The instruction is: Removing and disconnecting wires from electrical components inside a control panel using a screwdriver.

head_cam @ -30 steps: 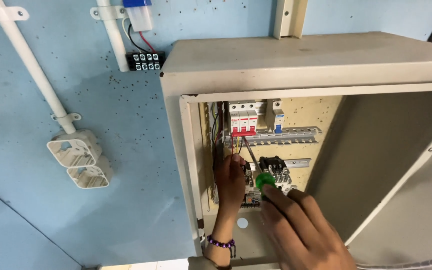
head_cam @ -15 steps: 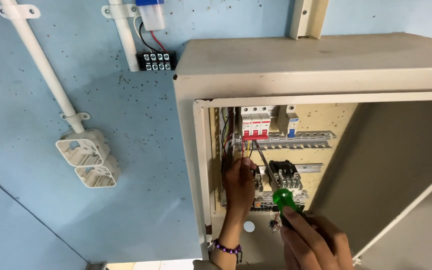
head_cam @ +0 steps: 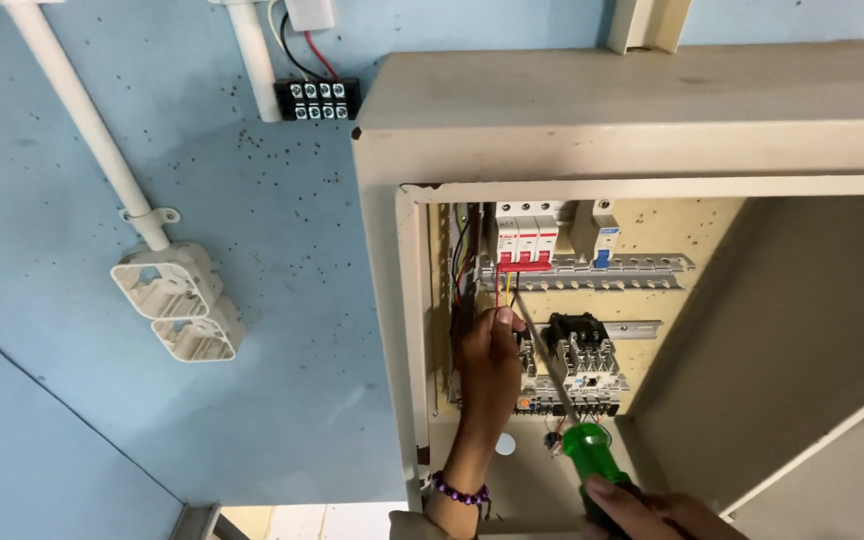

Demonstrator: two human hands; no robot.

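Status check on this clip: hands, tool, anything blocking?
Left hand pinching wires under the red breakers. Right hand gripping green screwdriver, tip near those wires. Nothing blocking inside the cabinet.

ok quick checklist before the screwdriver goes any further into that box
1. Right hand grips the green screwdriver handle: ok.
2. Left hand pinches the wires below the red breakers: ok.
3. Screwdriver tip seated on a screw: cannot tell, too small.
4. Left-hand fingers away from the shaft: not ok, right beside it.
5. Breakers switched off: cannot tell.
6. Cabinet door open, interior visible: ok.
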